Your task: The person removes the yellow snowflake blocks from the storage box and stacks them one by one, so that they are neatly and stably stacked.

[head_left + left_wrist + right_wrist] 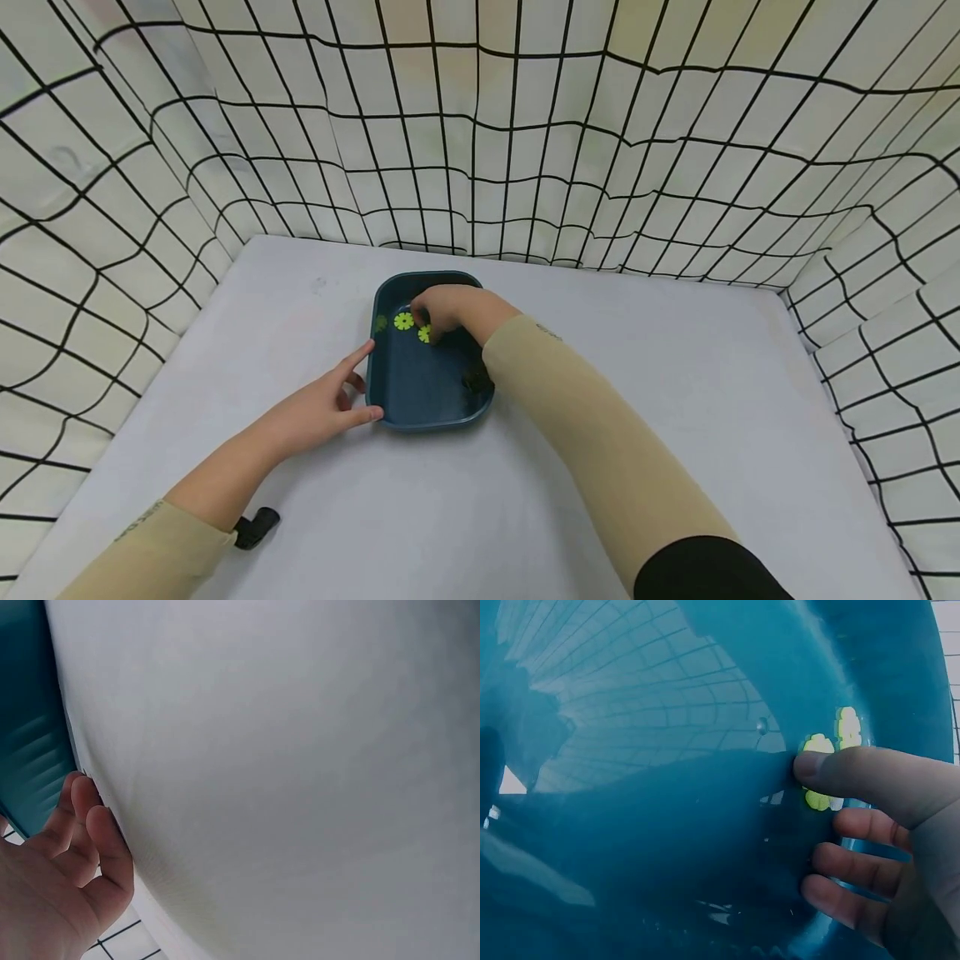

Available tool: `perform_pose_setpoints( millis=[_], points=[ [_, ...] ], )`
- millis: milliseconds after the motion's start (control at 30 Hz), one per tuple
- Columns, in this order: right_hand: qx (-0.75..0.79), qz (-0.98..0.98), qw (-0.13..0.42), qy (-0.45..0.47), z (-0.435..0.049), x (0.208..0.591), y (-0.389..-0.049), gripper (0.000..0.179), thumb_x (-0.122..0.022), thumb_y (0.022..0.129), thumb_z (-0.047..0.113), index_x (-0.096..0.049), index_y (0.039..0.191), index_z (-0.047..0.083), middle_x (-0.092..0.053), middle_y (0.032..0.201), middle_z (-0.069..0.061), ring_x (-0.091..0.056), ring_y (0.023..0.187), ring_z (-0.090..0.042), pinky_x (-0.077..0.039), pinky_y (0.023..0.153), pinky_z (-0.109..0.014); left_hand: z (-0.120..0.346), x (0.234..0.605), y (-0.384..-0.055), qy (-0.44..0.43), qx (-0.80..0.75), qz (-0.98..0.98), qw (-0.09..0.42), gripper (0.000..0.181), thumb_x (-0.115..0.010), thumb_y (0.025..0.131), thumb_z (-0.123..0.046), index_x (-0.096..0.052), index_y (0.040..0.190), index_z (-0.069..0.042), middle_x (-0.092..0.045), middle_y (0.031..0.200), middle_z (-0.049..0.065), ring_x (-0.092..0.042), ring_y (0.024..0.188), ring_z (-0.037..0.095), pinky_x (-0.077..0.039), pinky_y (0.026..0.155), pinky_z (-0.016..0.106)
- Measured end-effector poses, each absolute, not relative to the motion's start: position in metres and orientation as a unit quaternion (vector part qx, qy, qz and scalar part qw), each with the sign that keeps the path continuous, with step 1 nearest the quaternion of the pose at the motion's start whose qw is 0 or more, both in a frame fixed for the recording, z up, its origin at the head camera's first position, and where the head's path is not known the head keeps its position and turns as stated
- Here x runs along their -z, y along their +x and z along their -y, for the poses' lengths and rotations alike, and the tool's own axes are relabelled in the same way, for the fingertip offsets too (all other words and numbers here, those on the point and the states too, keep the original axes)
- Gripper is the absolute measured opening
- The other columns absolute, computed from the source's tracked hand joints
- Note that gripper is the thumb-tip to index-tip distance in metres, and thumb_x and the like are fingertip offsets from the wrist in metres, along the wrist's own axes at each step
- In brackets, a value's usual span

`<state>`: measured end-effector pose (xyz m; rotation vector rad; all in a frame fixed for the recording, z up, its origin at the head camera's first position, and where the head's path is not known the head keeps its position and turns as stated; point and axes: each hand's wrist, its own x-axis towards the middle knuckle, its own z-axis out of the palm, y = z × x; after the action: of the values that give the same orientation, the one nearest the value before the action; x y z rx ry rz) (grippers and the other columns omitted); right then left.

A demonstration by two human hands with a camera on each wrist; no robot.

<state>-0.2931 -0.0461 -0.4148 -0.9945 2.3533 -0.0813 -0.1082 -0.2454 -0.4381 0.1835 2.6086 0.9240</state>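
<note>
A dark teal basin (431,392) with a glossy inside stands on the white table. Inside, near its far left, lies a yellow-green flower-shaped disc (403,321). My right hand (447,308) reaches into the basin and pinches a second such disc (818,800); the thumb covers its middle in the right wrist view, and the index fingertip is hidden. The first disc (847,727) shows just beyond the thumb there. My left hand (330,406) touches the basin's left side with spread thumb and index finger; its other fingers (111,844) bend loosely beside the outer wall.
Black netting (495,125) over pale sheets rises behind the table (675,400) and on both sides. A small black device (257,527) is at the left wrist. A dark shape (476,379) shows in the basin under the right forearm, perhaps a wrist device or its reflection.
</note>
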Motion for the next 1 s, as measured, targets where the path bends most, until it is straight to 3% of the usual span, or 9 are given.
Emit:
perform_pose_setpoints(
  millis=[300,500,733,1000],
  points=[
    [0.061,-0.873,0.289,-0.387,0.044,0.410,-0.293,0.019,-0.074,0.090,0.014,-0.060,0.102,0.020,-0.057,0.106,0.000,-0.052,0.092,-0.017,-0.043,0.076,-0.032,0.246,0.436,-0.108,0.066,-0.327,-0.925,0.182,0.102,-0.069,0.088,-0.055,-0.002,0.160,-0.032,-0.055,0.124,0.014,-0.056,0.080,0.016,-0.045,0.067,0.034],
    [0.124,-0.865,0.300,-0.382,0.038,0.414,-0.299,0.014,-0.067,0.093,0.009,-0.068,0.100,0.021,-0.060,0.103,0.003,-0.054,0.088,-0.015,-0.045,0.077,-0.029,0.246,0.438,-0.109,0.068,-0.331,-0.923,0.183,0.102,-0.070,0.088,-0.054,-0.002,0.161,-0.031,-0.055,0.124,0.014,-0.057,0.079,0.016,-0.045,0.067,0.034],
    [0.185,-0.851,0.299,-0.389,0.034,0.405,-0.304,0.017,-0.065,0.096,0.011,-0.076,0.106,0.020,-0.065,0.107,0.004,-0.061,0.096,-0.012,-0.048,0.085,-0.028,0.247,0.439,-0.109,0.066,-0.336,-0.921,0.186,0.103,-0.069,0.087,-0.056,-0.001,0.160,-0.032,-0.054,0.124,0.015,-0.057,0.079,0.017,-0.046,0.066,0.034],
    [0.233,-0.847,0.295,-0.375,0.018,0.387,-0.309,0.022,-0.064,0.098,0.015,-0.075,0.116,0.017,-0.069,0.108,0.005,-0.064,0.093,-0.014,-0.050,0.081,-0.028,0.247,0.439,-0.109,0.063,-0.333,-0.922,0.187,0.104,-0.068,0.086,-0.059,-0.001,0.160,-0.033,-0.054,0.124,0.014,-0.056,0.080,0.017,-0.045,0.067,0.034]
  ],
)
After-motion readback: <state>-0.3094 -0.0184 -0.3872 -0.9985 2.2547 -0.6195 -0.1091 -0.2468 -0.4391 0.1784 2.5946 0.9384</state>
